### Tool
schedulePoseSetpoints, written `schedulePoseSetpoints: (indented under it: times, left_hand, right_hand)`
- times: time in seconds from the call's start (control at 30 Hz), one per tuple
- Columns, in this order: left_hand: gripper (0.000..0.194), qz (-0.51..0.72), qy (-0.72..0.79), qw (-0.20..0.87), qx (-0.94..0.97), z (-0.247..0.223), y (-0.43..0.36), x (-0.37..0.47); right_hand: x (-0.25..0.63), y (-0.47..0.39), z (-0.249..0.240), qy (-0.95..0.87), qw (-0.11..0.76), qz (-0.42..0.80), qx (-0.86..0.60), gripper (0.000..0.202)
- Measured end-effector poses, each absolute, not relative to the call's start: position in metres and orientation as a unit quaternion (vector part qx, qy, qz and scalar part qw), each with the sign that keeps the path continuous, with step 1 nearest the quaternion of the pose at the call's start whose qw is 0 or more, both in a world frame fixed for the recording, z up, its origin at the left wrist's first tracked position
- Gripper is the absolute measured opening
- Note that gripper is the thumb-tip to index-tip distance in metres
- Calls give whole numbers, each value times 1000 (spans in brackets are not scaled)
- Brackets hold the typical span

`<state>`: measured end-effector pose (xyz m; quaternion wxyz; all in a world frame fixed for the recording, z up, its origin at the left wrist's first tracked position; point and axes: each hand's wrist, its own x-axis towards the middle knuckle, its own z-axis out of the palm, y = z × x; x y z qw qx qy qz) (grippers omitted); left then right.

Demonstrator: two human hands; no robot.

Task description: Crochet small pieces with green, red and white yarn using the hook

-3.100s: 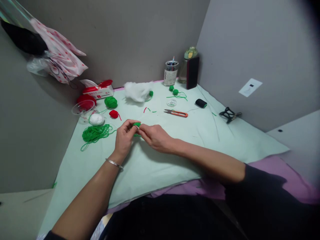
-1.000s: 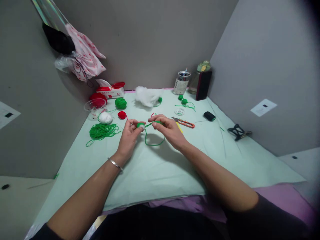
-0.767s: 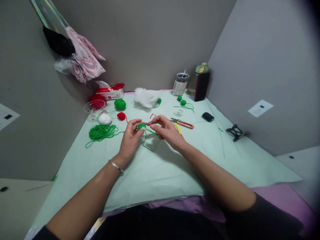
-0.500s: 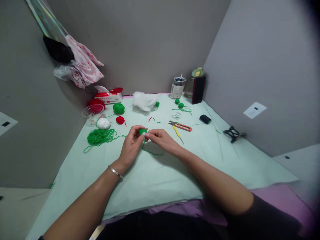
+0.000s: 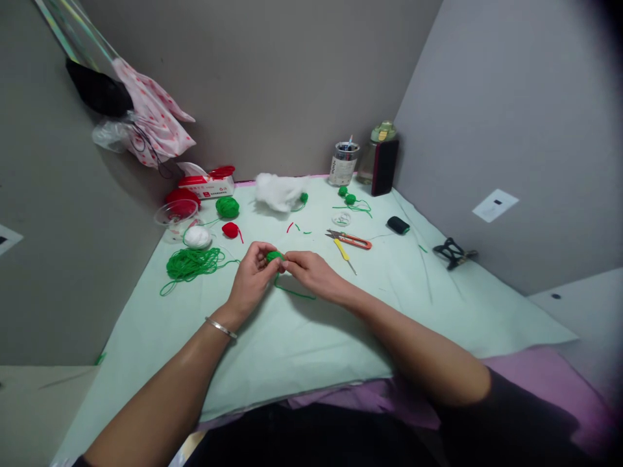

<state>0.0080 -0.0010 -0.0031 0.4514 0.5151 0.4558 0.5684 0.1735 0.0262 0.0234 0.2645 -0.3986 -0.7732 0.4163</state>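
Note:
My left hand is closed around a small green crocheted piece, most of it hidden by the fingers. The thumb and fingers of my right hand are pinched together against its right side. From below the piece a green yarn tail hangs and trails right over the cloth. A loose heap of green yarn lies left of my left hand. To the right of my hands are a yellow-handled crochet hook and orange thread snips, the hook's handle near the blades.
White stuffing sits at the back, with small green balls to its right. A white yarn ball, red ball and green ball stand left. Behind are a pen tin, a phone and a bottle.
White stuffing that showed at the green piece between my fingers is now out of sight. My hands stay close together on the piece. The whole view has shifted slightly.

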Motion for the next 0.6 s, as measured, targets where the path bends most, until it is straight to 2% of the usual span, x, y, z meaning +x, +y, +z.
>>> schedulePoseSetpoints:
  times: [0.3,0.47,0.6]
  left_hand:
    - [17,579,464,431,514,-3,0,12]
    - [22,565,447,454,524,-1,-5,10]
    - [28,563,441,464,523,0,-4,9]
  right_hand:
    - [167,15,22,-787,260,352,-435,26]
    - [170,25,19,-765,285,335,-471,18]
    - [174,31,20,-755,302,346,-468,23]
